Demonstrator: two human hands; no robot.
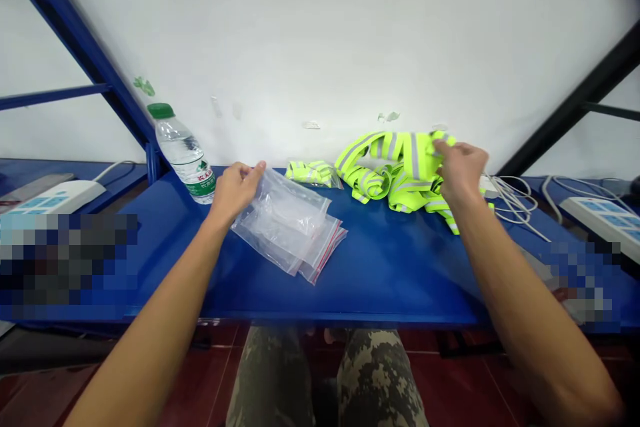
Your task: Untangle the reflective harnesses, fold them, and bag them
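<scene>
1. Both hands are at work: the left hand [235, 192] has its fingers [256, 170] held loosely together at the top edge of the zip bags [285, 223], though whether they pinch film I cannot tell; the right hand [463, 170] has its fingers [440, 145] curled down onto the vest [405, 170], apparently gathering fabric

2. A loose grip could cost the left hand its hold, since the thin film looks slippery, and the bags could fan out or slide across the glossy table [380, 273]

3. The vest lies in a twisted heap right of the bags, near the wall [320, 33]; a hard tug could tighten its tangled straps or drag them into the cables [515, 197]

4. Between bags and heap sits a folded vest in a bag [313, 173], which the heap could shove aside if pulled carelessly

5. Beyond the left hand stands an upright bottle [185, 153], close enough for a wide swing of the wrist to topple it, and any leak could run toward the power strip [55, 197]
</scene>
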